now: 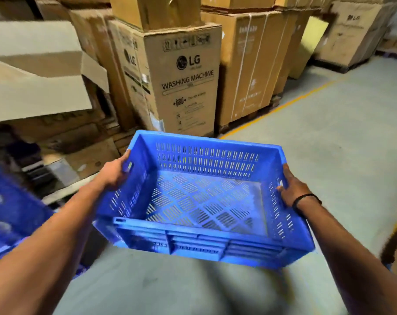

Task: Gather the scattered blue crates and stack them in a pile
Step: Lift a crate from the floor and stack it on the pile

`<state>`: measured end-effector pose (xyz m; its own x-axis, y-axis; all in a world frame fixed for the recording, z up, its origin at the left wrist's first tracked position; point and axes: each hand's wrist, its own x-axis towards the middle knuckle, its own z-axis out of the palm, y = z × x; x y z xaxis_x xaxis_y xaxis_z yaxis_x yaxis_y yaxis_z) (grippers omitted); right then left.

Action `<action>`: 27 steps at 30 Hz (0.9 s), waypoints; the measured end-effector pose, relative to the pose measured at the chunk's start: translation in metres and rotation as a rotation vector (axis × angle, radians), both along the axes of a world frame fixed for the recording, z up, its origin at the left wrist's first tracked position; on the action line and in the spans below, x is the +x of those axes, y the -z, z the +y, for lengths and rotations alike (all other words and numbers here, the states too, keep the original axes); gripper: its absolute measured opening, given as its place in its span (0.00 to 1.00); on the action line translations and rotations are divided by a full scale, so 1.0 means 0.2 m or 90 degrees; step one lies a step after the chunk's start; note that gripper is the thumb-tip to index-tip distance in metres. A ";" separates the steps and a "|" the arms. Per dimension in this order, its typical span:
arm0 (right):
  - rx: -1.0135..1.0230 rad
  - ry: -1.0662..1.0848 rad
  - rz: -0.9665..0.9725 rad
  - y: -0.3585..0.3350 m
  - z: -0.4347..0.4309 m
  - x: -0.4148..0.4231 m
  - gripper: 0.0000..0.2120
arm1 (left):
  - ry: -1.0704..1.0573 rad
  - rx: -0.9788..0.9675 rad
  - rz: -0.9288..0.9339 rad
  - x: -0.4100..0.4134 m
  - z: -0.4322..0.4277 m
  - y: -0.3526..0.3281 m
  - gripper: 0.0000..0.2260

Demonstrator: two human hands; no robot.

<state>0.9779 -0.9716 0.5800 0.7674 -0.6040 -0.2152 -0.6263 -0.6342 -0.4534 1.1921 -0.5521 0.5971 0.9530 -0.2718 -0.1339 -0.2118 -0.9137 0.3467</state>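
**Blue crate held up in both hands**

The crate (206, 160) is off the floor (329, 155), gripped by its two short sides and tilted a little, with its near left corner lowest. It has nothing in it; the slotted bottom and walls show.

The left hand (115, 173) clamps the left wall from outside. Its fingertips curl up to the rim near a slot in that wall. How far the fingers wrap underneath I cannot tell, as the hand itself hides them.

The right hand (293, 189) clamps the right wall. The thumb hooks over the rim onto the inner face, and the fingers lie together along the outside, mostly hidden by the wall. A dark band (306, 198) circles that wrist.

A second crate (11, 212) sits at the left edge, blurred, just beside the left forearm. A tall cardboard box (183, 83) marked LG WASHING MACHINE stands beyond the held crate, among other cartons. A yellow line (283, 105) runs across the grey floor to the right of the cartons.
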 end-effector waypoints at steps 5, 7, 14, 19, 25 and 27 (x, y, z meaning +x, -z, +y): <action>0.001 -0.139 -0.031 -0.13 0.50 0.33 0.35 | -0.109 -0.022 -0.064 -0.08 0.67 -0.16 0.29; 0.004 -0.189 -0.042 -0.18 0.73 0.46 0.36 | -0.153 -0.019 -0.075 -0.12 0.95 -0.23 0.30; 0.018 -0.323 -0.092 -0.46 1.50 0.81 0.35 | -0.264 0.002 -0.106 -0.22 1.80 -0.50 0.33; 0.022 -0.380 -0.133 -0.60 1.99 1.02 0.35 | -0.284 -0.019 -0.133 -0.24 2.30 -0.72 0.32; -0.005 -0.456 -0.138 -0.78 2.49 1.25 0.37 | -0.344 -0.051 -0.174 -0.26 2.77 -0.87 0.29; -0.013 -0.484 -0.146 -0.84 2.66 1.34 0.37 | -0.369 -0.062 -0.166 -0.25 2.93 -0.88 0.30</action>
<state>1.2463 -0.4405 0.7473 0.9948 0.1018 0.0028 0.0894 -0.8599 -0.5026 1.1412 0.0336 0.7728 0.9469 0.2976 0.1215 0.2180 -0.8724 0.4374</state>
